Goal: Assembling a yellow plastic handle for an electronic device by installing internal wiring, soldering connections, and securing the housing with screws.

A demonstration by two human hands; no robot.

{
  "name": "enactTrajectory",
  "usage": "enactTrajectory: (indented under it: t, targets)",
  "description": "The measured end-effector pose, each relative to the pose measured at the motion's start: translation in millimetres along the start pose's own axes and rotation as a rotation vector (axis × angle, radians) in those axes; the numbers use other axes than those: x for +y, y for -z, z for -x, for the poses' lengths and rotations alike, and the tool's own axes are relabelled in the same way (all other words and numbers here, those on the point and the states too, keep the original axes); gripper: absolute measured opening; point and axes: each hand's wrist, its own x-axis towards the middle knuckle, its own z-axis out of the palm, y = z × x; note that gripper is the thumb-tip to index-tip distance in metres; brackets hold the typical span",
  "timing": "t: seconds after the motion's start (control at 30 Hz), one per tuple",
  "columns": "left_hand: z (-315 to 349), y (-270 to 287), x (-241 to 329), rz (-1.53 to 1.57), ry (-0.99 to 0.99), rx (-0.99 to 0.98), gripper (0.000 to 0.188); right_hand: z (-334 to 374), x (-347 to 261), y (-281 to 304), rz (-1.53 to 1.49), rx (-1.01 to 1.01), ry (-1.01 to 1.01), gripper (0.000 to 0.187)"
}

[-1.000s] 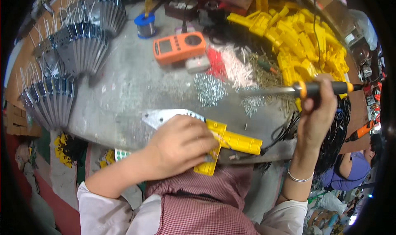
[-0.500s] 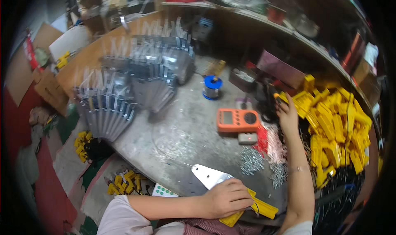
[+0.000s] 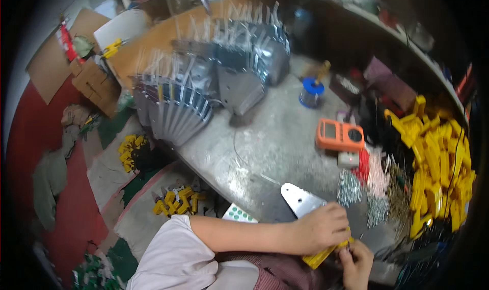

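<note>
My left hand (image 3: 326, 229), fingers curled, is closed on a yellow plastic housing (image 3: 317, 259) near the front edge of the table. A tapered silver metal plate (image 3: 300, 198) with small holes reaches out from under this hand, its rounded tip pointing away to the left. At the housing's right end, my right hand (image 3: 358, 262) has its thumb and fingers closed on the yellow part. Whether a small piece sits between those fingers is hidden. A thin wire lies close to the plate's tip.
An orange multimeter (image 3: 340, 135) lies beyond my hands, beside screw piles (image 3: 350, 188). Yellow housings (image 3: 440, 162) heap up at right. A blue solder spool (image 3: 311, 93) stands farther back. Fanned metal plates (image 3: 178, 111) fill the table's left rear. Yellow parts (image 3: 178, 201) sit below the left edge.
My right hand has come back from the dark items beside the yellow heap to the housing at my left hand. The view has shifted, so the table appears farther right.
</note>
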Motion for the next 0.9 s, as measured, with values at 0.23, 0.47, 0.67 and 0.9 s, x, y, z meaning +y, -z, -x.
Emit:
enactTrajectory:
  t: [0.23, 0.47, 0.67, 0.9]
  targets:
    - [4.9, 12.1, 6.5, -0.034, 0.236, -0.057, 0.019, -20.7, 11.6, 21.9, 0.074, 0.079, 0.146, 0.019]
    - [-2.5, 16.4, 3.9, 0.016, 0.225, -0.125, 0.034, -22.2, 10.1, 22.1, -0.037, 0.03, 0.103, 0.015]
    - [-0.2, 10.8, 12.1, 0.035, 0.281, -0.077, 0.034, -24.7, 6.3, 20.0, -0.098, -0.101, 0.023, 0.016]
    - [-18.1, 28.6, -5.1, 0.167, 0.338, -0.095, 0.031, -21.0, -1.8, 23.8, -0.219, -0.146, -0.084, 0.026]
